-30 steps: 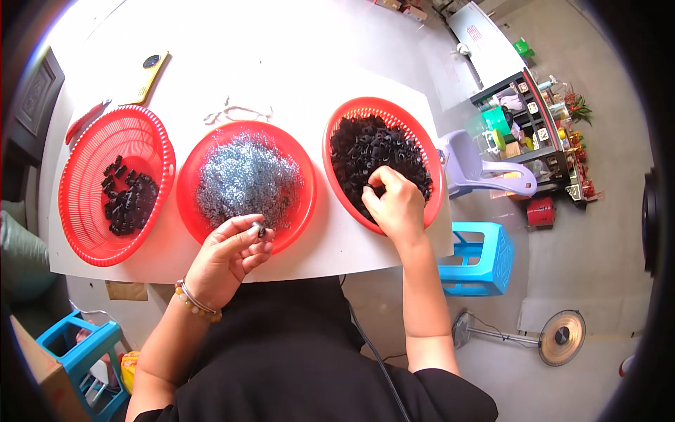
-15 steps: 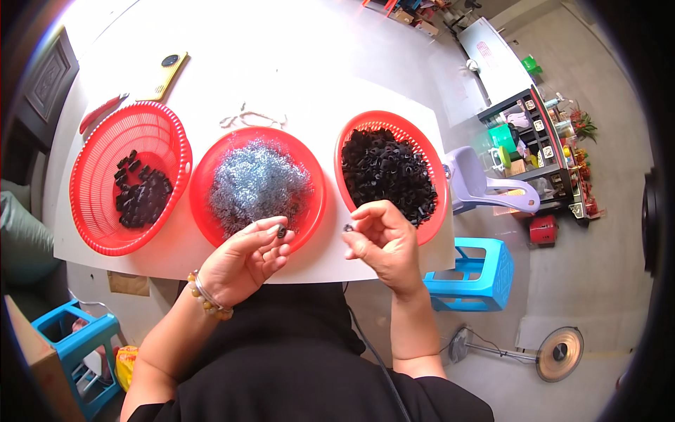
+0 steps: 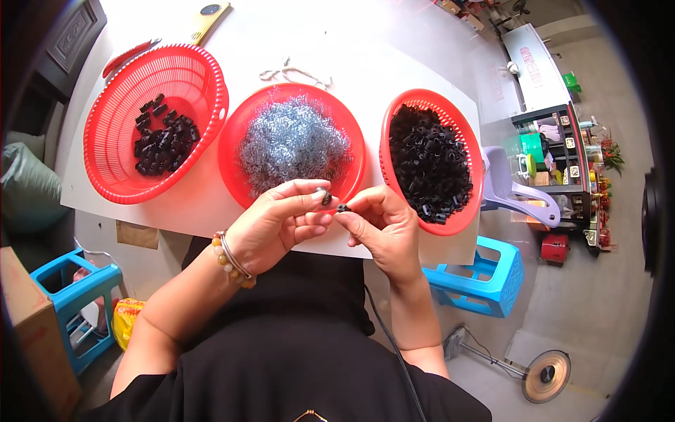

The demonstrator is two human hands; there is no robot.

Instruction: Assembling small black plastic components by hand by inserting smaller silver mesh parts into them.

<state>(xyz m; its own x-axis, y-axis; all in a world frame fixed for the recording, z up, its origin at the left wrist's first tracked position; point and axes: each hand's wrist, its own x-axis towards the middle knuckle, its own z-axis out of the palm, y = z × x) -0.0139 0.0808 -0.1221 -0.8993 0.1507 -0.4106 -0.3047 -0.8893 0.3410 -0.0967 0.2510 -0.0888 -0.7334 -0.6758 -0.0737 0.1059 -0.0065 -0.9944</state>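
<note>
My left hand (image 3: 271, 225), with a bead bracelet and a bangle on its wrist, pinches a small black piece (image 3: 327, 198) between thumb and forefinger. Just beside it, my right hand (image 3: 387, 235) grips another small black piece (image 3: 343, 208) at its fingertips. Whether the two pieces touch, I cannot tell. Behind my hands stands a red bowl (image 3: 230, 116) heaped with small silvery metal bits (image 3: 295, 137) that look like springs. To the right, a red basket (image 3: 476, 165) is full of black plastic pieces (image 3: 430, 158). At left, another red basket (image 3: 105, 133) holds fewer black pieces (image 3: 169, 144).
Red-handled pliers (image 3: 130, 58), a yellow phone-like object (image 3: 209, 24) and a white cord (image 3: 295, 72) lie on the white table (image 3: 394, 70). Blue stools (image 3: 503, 281) stand right and left below its edge. A lilac plastic chair (image 3: 500, 179) and a fan (image 3: 547, 376) are at right.
My hands have come together, bringing the two black pieces side by side. The view has shifted, so the baskets and table sit higher and further right in it.
</note>
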